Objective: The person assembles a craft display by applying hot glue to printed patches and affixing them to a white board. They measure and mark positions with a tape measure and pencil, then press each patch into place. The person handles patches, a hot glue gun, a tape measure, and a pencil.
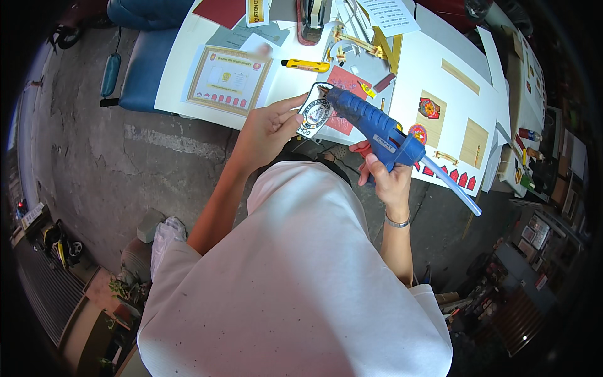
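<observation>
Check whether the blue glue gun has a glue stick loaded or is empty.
Loaded: a translucent glue stick juts from the rear of the blue glue gun, gripped by the right hand.

The left hand (267, 129) is pinching a round printed emblem cutout (314, 114) at its edge. The right hand (383, 176) is gripping a blue glue gun (370, 129), its nozzle touching the emblem's upper rim. A yellow utility knife (305, 65) and a framed certificate (230, 80) are lying on the white table (176, 88) beyond.
</observation>
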